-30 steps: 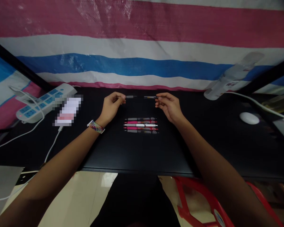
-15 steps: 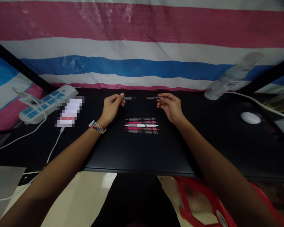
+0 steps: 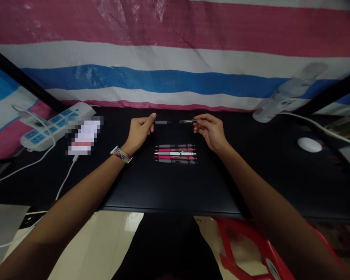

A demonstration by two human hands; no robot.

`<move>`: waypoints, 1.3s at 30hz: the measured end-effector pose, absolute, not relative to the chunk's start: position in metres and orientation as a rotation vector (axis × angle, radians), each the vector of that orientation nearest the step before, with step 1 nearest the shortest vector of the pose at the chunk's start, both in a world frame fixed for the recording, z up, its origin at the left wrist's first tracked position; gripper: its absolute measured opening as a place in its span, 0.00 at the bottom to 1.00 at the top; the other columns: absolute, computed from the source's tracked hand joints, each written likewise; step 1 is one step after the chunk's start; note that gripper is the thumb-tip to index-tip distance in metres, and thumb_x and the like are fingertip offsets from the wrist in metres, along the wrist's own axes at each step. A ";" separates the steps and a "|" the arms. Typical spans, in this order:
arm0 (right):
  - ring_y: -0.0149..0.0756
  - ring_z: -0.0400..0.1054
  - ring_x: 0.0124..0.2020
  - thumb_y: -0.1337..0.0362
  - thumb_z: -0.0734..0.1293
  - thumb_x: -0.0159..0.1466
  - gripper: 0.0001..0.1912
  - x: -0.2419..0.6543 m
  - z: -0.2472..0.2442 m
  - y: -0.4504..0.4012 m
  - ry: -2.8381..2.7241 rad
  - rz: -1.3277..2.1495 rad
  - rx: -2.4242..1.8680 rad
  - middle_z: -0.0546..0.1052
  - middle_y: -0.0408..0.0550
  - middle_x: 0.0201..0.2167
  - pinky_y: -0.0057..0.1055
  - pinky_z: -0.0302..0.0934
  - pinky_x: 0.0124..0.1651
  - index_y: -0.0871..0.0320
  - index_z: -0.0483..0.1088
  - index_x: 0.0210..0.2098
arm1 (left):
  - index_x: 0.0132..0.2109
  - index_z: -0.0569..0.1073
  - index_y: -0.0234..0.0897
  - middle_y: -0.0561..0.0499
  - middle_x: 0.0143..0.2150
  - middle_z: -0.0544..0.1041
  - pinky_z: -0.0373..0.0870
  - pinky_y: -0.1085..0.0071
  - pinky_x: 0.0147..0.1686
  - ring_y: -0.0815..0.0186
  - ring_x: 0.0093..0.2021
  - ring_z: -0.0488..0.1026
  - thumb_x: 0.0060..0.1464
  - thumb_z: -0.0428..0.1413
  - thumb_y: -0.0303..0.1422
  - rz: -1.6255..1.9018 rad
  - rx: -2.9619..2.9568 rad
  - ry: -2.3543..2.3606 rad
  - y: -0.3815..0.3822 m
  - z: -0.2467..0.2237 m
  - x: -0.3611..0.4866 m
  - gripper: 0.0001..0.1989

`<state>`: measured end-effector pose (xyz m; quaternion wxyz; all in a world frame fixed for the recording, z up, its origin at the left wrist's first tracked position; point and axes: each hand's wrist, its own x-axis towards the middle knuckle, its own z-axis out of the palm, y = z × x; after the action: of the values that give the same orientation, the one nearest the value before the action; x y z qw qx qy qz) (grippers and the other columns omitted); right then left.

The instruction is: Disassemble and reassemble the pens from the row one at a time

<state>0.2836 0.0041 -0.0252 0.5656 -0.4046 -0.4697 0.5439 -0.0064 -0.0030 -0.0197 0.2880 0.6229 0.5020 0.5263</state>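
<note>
Between the fingers of my left hand (image 3: pixel 141 132) is the end of a grey pen barrel (image 3: pixel 162 122), which points right. My right hand (image 3: pixel 210 130) pinches a thin, shiny pen part (image 3: pixel 187 121) that points left. A gap separates the two pieces. Below them several pens lie side by side on the black table (image 3: pixel 175 186): among them a white one (image 3: pixel 175 153), ones with pink grips (image 3: pixel 164 149) and ones with dark grey grips (image 3: pixel 165 160).
At the left are a power strip (image 3: pixel 56 126), a blurred-out phone (image 3: pixel 84 136) and white cables. A clear bottle (image 3: pixel 280 103) and a white mouse (image 3: pixel 309 144) stand at the right. A striped sheet (image 3: pixel 163 81) hangs behind; a red stool (image 3: pixel 230 249) is below the table edge.
My left hand has shifted slightly right and its thumb is raised a little more. The grey barrel has moved slightly right with it. My right hand has hardly moved.
</note>
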 end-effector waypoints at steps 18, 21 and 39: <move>0.35 0.77 0.31 0.55 0.86 0.55 0.18 0.278 -0.022 -0.004 -1.234 1.327 -0.938 0.86 0.50 0.35 0.40 0.77 0.41 0.56 0.87 0.41 | 0.35 0.75 0.41 0.52 0.31 0.77 0.67 0.66 0.37 0.64 0.33 0.71 0.68 0.63 0.56 1.336 1.841 1.173 -0.008 -0.017 -0.001 0.24; 0.35 0.77 0.31 0.56 0.86 0.56 0.15 0.277 -0.021 -0.004 -1.246 1.308 -0.925 0.86 0.50 0.35 0.39 0.77 0.41 0.55 0.87 0.40 | 0.30 0.72 0.41 0.52 0.28 0.73 0.64 0.65 0.35 0.65 0.30 0.68 0.71 0.57 0.59 1.313 1.860 1.188 -0.007 -0.018 -0.002 0.30; 0.33 0.76 0.30 0.55 0.87 0.54 0.18 0.273 -0.019 -0.007 -1.197 1.350 -0.897 0.85 0.47 0.33 0.36 0.75 0.39 0.55 0.86 0.39 | 0.60 0.78 0.43 0.50 0.43 0.84 0.76 0.65 0.48 0.62 0.44 0.82 0.61 0.72 0.38 1.377 1.786 1.003 -0.010 -0.017 0.005 0.23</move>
<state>0.2726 -0.0073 -0.0194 0.5341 -0.3762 -0.5022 0.5665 0.0049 -0.0095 -0.0172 0.3305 0.6830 0.3836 0.5265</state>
